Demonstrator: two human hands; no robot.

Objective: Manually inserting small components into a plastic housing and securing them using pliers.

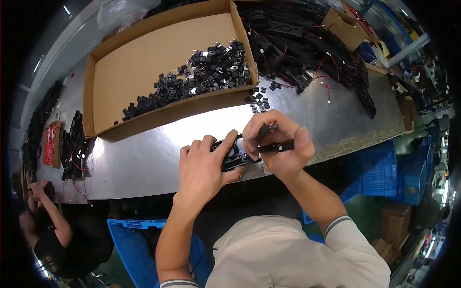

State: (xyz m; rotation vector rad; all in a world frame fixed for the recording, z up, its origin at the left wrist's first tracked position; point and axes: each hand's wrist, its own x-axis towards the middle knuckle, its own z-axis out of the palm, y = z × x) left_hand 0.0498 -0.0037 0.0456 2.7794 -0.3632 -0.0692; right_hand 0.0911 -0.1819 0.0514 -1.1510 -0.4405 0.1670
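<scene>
Near the table's front edge, my left hand point(201, 165) is closed around a black plastic part with a round, speaker-like middle point(232, 152), its fingers over the top and the thumb along the near side. In my right hand point(283, 151) is what looks like a pair of black-handled pliers point(278, 147), with one handle ending in a reddish tip. The tool's front end is beside the right end of the black part; my fingers hide whether they touch. Just beyond my right hand lie several small black square pieces point(260, 102), loose on the metal.
A shallow cardboard box point(139, 43) holding a heap of small black connector-like pieces point(211, 72) stands beyond my hands. Long black parts with red wires point(297, 43) pile up at the back right. Blue crates point(377, 170) stand below the table point(144, 177). A co-worker point(57, 225) is at the left.
</scene>
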